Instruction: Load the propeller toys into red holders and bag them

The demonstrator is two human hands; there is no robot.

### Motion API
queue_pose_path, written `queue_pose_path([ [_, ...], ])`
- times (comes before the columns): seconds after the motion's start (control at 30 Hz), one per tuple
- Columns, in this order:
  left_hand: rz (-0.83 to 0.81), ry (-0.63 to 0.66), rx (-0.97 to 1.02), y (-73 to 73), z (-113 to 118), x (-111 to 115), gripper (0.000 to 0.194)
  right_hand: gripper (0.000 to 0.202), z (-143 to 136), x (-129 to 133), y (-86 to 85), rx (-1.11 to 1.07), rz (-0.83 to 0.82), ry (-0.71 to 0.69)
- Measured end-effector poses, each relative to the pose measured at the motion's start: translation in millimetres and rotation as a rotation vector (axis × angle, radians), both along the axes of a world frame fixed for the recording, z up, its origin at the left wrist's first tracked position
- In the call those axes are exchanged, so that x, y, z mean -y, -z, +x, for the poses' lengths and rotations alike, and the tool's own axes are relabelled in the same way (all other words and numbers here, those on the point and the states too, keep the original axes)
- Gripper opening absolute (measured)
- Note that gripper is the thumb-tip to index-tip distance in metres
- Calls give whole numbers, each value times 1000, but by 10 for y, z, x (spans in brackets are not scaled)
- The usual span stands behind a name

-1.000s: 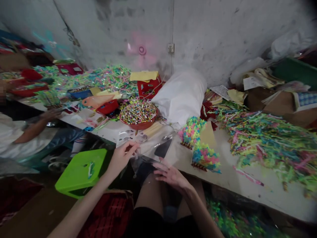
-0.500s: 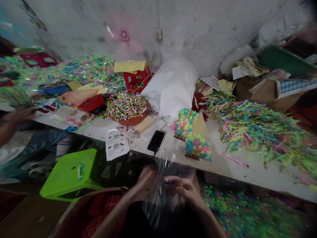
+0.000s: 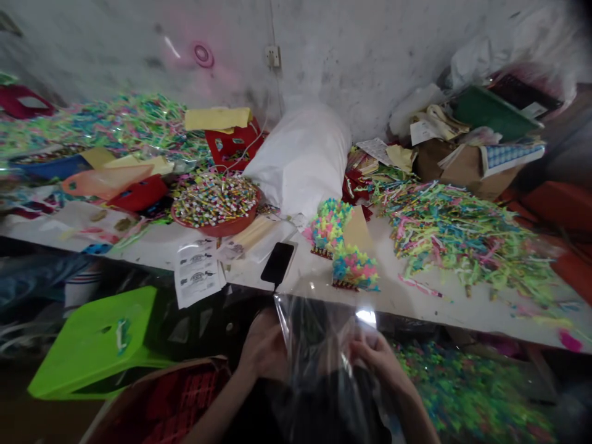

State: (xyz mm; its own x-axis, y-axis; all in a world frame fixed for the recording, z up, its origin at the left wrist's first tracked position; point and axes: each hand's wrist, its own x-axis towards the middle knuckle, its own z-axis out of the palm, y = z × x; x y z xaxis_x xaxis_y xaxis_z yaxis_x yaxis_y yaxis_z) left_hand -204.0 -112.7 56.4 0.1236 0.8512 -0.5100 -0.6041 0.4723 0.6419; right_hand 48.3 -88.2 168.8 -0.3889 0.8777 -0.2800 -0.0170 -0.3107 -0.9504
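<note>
A clear plastic bag [image 3: 319, 345] is spread upright between my hands, above my lap and just below the table edge. My left hand [image 3: 263, 348] is closed at its left side, some fingers blurred behind the film. With thumb and fingers pinched together, my right hand [image 3: 377, 357] grips the right side, where a bright reflection shows. Directly beyond the bag, two upright bundles of colourful star-topped sticks, the nearer bundle [image 3: 355, 268] and the farther bundle [image 3: 330, 225], stand on the table. A black phone [image 3: 277, 262] lies left of them.
A reddish bowl [image 3: 217, 229] of small beaded sticks and printed sheets [image 3: 197, 271] are on the table. A white sack [image 3: 305, 154] leans at the wall. Loose colourful sticks [image 3: 462, 240] are heaped right. A green stool [image 3: 102, 333] stands lower left, by a red-lined container [image 3: 171, 401].
The bag has opened out wider as my hands moved apart, the right hand going rightward. My view has swung right, and the other person's hand at the left is out of sight.
</note>
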Motion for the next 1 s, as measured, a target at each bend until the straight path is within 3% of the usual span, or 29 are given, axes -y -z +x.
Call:
queue_pose_path([
  [0.1,-4,-23,-79,-119,-470,7,27,38,466,-127,234,296,68,76],
  [0.17,37,87,-272,-289,-720,-1,28,35,655,-176,448,547,137,134],
  [0.23,121,214,-546,-515,-843,-43,29,29,676,-192,623,803,212,125],
  [0.3,233,305,-742,-775,-823,-118,27,30,519,-184,676,897,330,71],
  [0.37,343,367,-867,-1042,-687,-201,27,33,233,-170,563,808,515,8],
  [0.47,472,424,-1109,-1393,-386,-274,33,40,-241,-171,158,693,852,-17],
  [0.57,675,521,-1267,-1618,-134,-270,33,55,-543,-211,-256,638,1099,-136],
  [0.63,783,575,-1316,-1697,-42,-251,33,55,-615,-249,-415,606,1166,-193],
  [0.8,832,681,-1385,-1753,32,-225,35,31,-572,-282,-465,661,1140,-232],
  [0.9,822,698,-1419,-1741,119,-205,36,8,-543,-228,-424,815,1129,-344],
  [1.0,795,748,-1414,-1694,254,-153,34,4,-541,-145,-334,962,1074,-475],
])
